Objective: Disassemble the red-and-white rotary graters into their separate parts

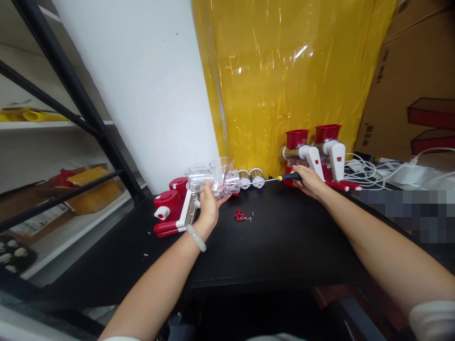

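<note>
My left hand is closed around a clear plastic grater housing, held on its side above the black table. In my right hand is a screwdriver, gripped by its black and yellow handle. Its thin shaft points left, toward the housing's round end; whether the tip touches anything is unclear. Behind the shaft stand two grater drums. Small red parts and what look like screws lie below the housing. Red grater bases and white crank handles sit beside my left hand.
Two assembled red and white rotary graters stand beyond my right hand. White cables lie at the right, before a cardboard box. Yellow plastic sheeting hangs behind the black table. A black metal frame and shelves are left.
</note>
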### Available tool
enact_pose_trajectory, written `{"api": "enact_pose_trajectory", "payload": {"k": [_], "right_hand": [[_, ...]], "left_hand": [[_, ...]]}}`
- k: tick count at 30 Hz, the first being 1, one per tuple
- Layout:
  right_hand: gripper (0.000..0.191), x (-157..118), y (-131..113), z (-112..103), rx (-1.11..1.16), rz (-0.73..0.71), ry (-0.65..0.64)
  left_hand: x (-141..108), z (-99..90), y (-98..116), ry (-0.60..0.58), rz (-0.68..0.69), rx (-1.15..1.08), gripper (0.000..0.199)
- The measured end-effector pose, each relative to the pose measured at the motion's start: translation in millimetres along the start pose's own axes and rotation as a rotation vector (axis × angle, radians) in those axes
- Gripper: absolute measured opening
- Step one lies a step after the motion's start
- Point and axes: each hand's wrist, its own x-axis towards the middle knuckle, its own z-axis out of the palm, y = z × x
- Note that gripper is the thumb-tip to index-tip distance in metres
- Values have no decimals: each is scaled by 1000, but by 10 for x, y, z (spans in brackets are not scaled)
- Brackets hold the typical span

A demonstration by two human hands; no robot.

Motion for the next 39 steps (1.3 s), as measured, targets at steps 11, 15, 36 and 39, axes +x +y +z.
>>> {"api": "enact_pose_trajectory", "payload": {"k": [11, 15, 36, 39], "right_hand": [[44, 11, 4, 3, 0, -13, 43], [46, 7, -8, 12, 18, -11, 60], [48, 7, -53, 41, 28, -60, 97], [46, 18, -47, 43, 41, -66, 96]], "left_hand": [[-1, -5, -17, 6, -11, 5, 28], [2, -11, -37, 2, -19, 9, 29], [-10, -9, -50, 22, -60, -29, 33], [-14, -5, -41, 44, -78, -29, 34]]}}
